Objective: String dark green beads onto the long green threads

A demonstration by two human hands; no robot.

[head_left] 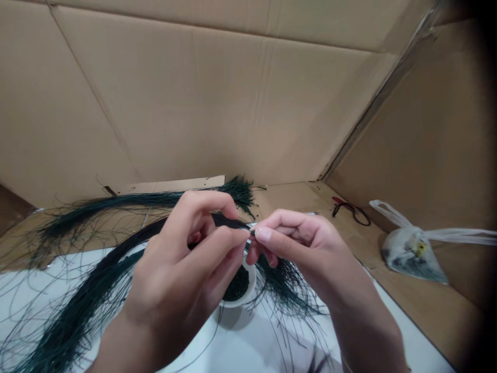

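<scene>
My left hand (pixel 186 269) is closed, thumb tip meeting the fingertips of the other hand. What it pinches, if anything, is too small to make out. My right hand (pixel 298 238) pinches a small dark piece (pixel 252 233) between thumb and index finger. Below the fingers stands a white cup (pixel 251 290) holding small dark green bits (pixel 237 285), partly hidden by my left hand. A long bundle of dark green strands (pixel 89 305) passes behind both hands, its frayed end (pixel 287 285) spreading under my right hand.
A second bundle of dark green strands (pixel 155 199) lies at the back on cardboard. The white tabletop (pixel 248 342) has cardboard walls (pixel 217 103) around it. At the right are a tied clear plastic bag (pixel 415 254) with dark contents and a black-and-red cord (pixel 351 210).
</scene>
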